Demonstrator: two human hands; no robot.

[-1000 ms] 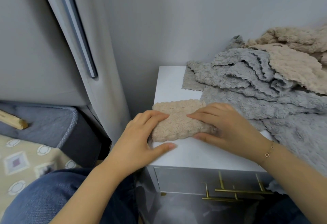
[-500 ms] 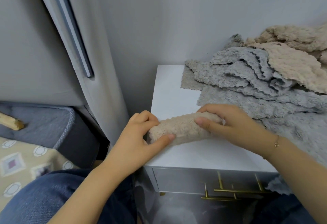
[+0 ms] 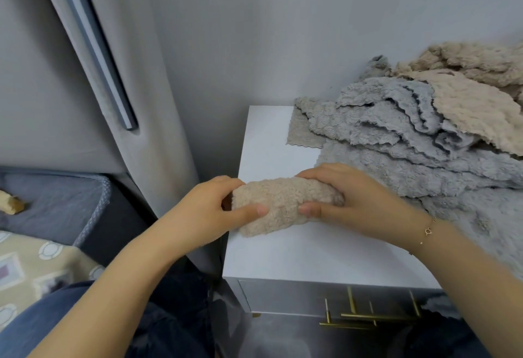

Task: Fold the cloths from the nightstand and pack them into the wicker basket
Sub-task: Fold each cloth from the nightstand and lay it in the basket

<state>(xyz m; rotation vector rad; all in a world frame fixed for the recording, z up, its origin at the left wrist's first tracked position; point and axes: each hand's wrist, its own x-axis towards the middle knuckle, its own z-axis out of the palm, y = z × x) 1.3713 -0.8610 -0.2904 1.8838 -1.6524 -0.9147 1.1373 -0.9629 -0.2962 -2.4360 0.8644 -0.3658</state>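
Observation:
A beige fluffy cloth (image 3: 283, 202), folded into a thick narrow bundle, lies near the left front of the white nightstand (image 3: 311, 253). My left hand (image 3: 209, 213) grips its left end, thumb in front and fingers over the top. My right hand (image 3: 353, 199) grips its right end the same way. A heap of grey cloths (image 3: 396, 142) and beige cloths (image 3: 475, 100) covers the right and back of the nightstand. No wicker basket is in view.
A grey wall stands behind the nightstand and a grey curtain (image 3: 135, 131) hangs to its left. Gold handles (image 3: 368, 315) mark the drawer front below. A dark blue cushion (image 3: 56, 199) and patterned bedding (image 3: 28, 267) lie at the left. My jeans-clad legs fill the bottom.
The beige cloth lay flat under both hands a second ago. It is now folded over into a thicker, narrower bundle, with both hands curled round its ends.

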